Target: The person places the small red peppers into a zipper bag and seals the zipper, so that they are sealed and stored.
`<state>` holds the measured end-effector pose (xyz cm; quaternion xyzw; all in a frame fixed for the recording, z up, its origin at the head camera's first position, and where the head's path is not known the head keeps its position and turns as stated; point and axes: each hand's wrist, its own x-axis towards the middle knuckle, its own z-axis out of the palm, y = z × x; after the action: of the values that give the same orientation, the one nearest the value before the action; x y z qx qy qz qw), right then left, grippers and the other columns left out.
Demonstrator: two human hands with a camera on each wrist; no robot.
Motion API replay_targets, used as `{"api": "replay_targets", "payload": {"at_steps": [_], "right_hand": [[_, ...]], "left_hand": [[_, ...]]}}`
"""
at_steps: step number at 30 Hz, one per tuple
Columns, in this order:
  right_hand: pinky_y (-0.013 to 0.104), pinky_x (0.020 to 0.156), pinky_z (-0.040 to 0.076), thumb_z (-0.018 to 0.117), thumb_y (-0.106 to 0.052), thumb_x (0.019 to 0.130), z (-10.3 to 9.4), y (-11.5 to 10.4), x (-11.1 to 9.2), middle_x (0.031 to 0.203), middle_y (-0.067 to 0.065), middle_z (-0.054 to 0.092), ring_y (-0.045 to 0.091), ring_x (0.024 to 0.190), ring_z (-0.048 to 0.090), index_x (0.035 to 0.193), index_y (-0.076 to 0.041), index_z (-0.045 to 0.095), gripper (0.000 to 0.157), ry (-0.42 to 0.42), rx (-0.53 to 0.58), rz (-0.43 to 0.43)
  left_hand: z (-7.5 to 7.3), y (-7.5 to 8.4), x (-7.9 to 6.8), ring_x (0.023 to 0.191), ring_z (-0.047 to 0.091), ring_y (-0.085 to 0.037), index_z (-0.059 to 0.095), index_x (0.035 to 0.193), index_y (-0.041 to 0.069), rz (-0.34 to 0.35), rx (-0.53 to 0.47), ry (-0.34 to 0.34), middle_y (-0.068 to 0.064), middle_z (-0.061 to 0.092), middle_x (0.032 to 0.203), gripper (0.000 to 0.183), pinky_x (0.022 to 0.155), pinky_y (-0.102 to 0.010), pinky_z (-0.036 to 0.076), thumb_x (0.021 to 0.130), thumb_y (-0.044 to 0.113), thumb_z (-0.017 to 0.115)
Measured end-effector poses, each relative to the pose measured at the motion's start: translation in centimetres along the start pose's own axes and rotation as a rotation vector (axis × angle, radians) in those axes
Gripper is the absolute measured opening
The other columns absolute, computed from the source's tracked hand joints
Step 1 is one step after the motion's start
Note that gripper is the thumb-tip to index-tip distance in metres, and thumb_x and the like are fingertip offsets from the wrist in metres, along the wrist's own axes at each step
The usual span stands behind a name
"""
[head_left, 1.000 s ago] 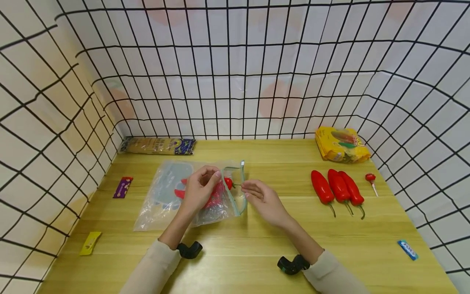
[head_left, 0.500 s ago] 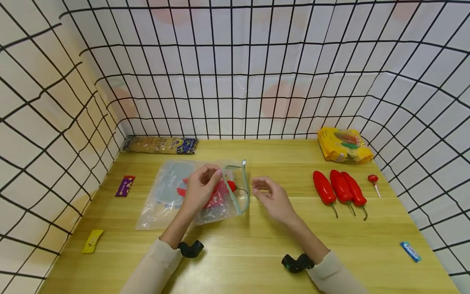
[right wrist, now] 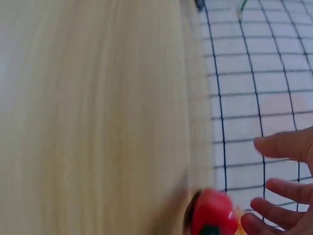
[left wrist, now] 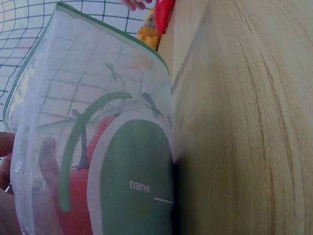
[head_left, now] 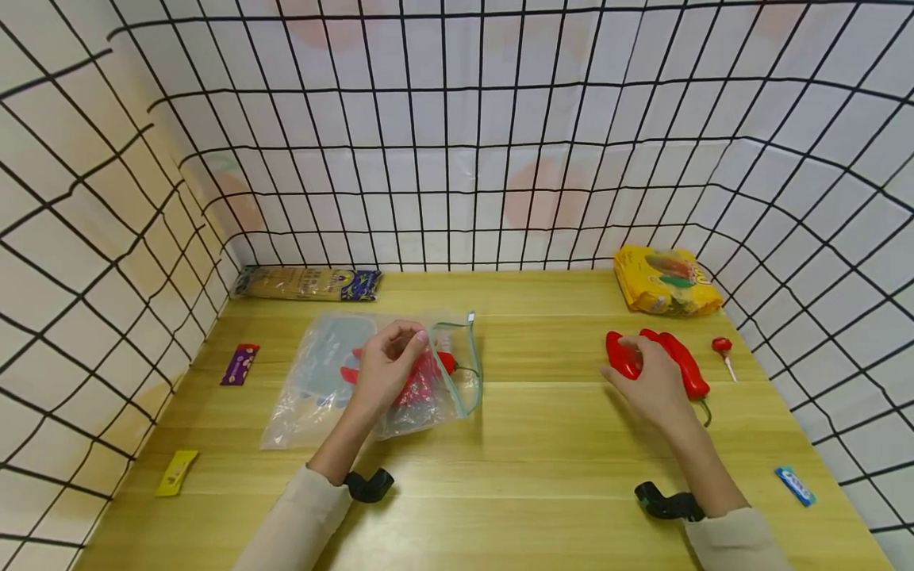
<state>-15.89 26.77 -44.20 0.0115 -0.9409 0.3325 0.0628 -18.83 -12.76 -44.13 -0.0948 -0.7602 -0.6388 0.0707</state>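
A clear zip bag (head_left: 303, 412) with a green-edged mouth lies on the table, its mouth held apart and facing right. My left hand (head_left: 389, 361) pinches the bag's upper layer near the mouth. Several red peppers are inside; the stem end of one red pepper (head_left: 447, 362) shows at the opening. The left wrist view shows the bag's green "name" label (left wrist: 137, 171) close up. My right hand (head_left: 653, 385) is over the loose red peppers (head_left: 681, 365) at the right, partly hiding the leftmost red pepper (head_left: 620, 357). In the right wrist view its fingers (right wrist: 288, 191) are spread beside a red pepper (right wrist: 213, 213).
A yellow packet (head_left: 664, 279) lies at the back right, a noodle pack (head_left: 307, 283) at the back left. A lollipop (head_left: 722, 346) and a blue wrapped sweet (head_left: 795, 485) lie at the right, purple (head_left: 240, 365) and yellow wrapped snacks (head_left: 176, 473) at the left. Wire grid (head_left: 457, 159) surrounds the table.
My right hand has left the pepper's stem at the bag's mouth and moved right to the loose peppers. My left hand stays on the bag.
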Motion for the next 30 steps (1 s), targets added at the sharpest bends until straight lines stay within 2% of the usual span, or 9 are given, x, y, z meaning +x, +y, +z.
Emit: {"api": "replay_targets", "payload": {"at_steps": [3,5,9,13,17,21,26,28,30], "right_hand": [[0.062,0.089,0.042,0.07,-0.032,0.088,-0.3,1.0,0.1,0.135,0.028,0.048,0.045,0.118,0.046,0.137,0.0,0.045,0.064,-0.014,-0.063,0.019],[0.062,0.089,0.042,0.071,-0.026,0.087,-0.3,1.5,0.3,0.137,0.029,0.046,0.046,0.119,0.045,0.138,0.001,0.043,0.065,-0.055,-0.081,0.025],[0.062,0.096,0.039,0.071,-0.018,0.086,0.3,2.0,0.5,0.139,0.028,0.046,0.047,0.124,0.044,0.141,-0.001,0.04,0.065,-0.153,-0.087,0.01],[0.059,0.097,0.042,0.074,-0.019,0.084,1.0,2.1,0.5,0.139,0.024,0.049,0.042,0.123,0.048,0.143,-0.006,0.039,0.069,-0.206,-0.07,-0.012],[0.056,0.091,0.046,0.08,-0.022,0.079,1.1,1.7,0.3,0.134,0.023,0.049,0.039,0.114,0.051,0.138,-0.003,0.042,0.073,-0.201,-0.086,0.002],[0.048,0.084,0.048,0.079,-0.022,0.079,0.8,1.4,0.0,0.12,0.021,0.057,0.034,0.102,0.055,0.128,0.0,0.049,0.062,-0.171,-0.09,0.017],[0.042,0.081,0.051,0.073,-0.036,0.086,1.1,1.4,-0.2,0.116,0.017,0.064,0.029,0.097,0.064,0.125,-0.006,0.054,0.053,-0.125,-0.015,0.002],[0.038,0.082,0.053,0.071,-0.043,0.087,1.5,1.0,-0.1,0.119,0.015,0.065,0.027,0.098,0.066,0.125,-0.01,0.055,0.053,-0.115,0.059,-0.016],[0.03,0.081,0.054,0.068,-0.045,0.088,2.0,-0.1,0.0,0.119,0.014,0.065,0.025,0.099,0.066,0.125,-0.011,0.056,0.052,-0.134,0.179,-0.03]], "left_hand": [[-0.1,-0.1,0.0,0.097,0.069,-0.017,0.067,0.101,0.017,-0.012,0.0,-0.001,-0.003,0.07,0.1,0.026,0.086,-0.026,0.054,0.092,0.041,0.065],[-0.1,-0.1,0.0,0.099,0.069,-0.016,0.067,0.102,0.016,-0.016,-0.002,-0.002,-0.004,0.07,0.101,0.027,0.088,-0.026,0.054,0.092,0.041,0.065],[-0.1,-0.3,0.0,0.1,0.069,-0.017,0.067,0.102,0.015,-0.011,-0.004,-0.004,-0.004,0.069,0.101,0.027,0.088,-0.026,0.054,0.092,0.041,0.065],[-0.1,-0.3,0.0,0.098,0.069,-0.017,0.066,0.102,0.016,-0.007,-0.008,-0.005,-0.004,0.069,0.1,0.026,0.087,-0.026,0.055,0.092,0.04,0.065],[0.0,-0.2,0.0,0.096,0.069,-0.017,0.066,0.101,0.017,-0.008,-0.009,-0.005,-0.004,0.069,0.099,0.026,0.085,-0.026,0.055,0.092,0.041,0.065],[0.0,-0.2,0.0,0.098,0.069,-0.017,0.066,0.102,0.016,-0.015,-0.01,-0.007,-0.004,0.069,0.102,0.027,0.087,-0.026,0.054,0.092,0.04,0.065],[0.0,-0.2,0.0,0.101,0.069,-0.017,0.066,0.103,0.013,-0.02,-0.01,-0.013,-0.006,0.068,0.103,0.028,0.089,-0.026,0.054,0.093,0.039,0.064],[0.0,-0.1,0.0,0.1,0.069,-0.018,0.066,0.103,0.013,-0.016,-0.016,-0.012,-0.006,0.069,0.102,0.027,0.088,-0.026,0.054,0.093,0.038,0.064],[0.0,0.0,0.0,0.096,0.069,-0.018,0.066,0.102,0.014,-0.014,-0.019,-0.007,-0.005,0.069,0.1,0.026,0.087,-0.026,0.054,0.092,0.039,0.065]]}}
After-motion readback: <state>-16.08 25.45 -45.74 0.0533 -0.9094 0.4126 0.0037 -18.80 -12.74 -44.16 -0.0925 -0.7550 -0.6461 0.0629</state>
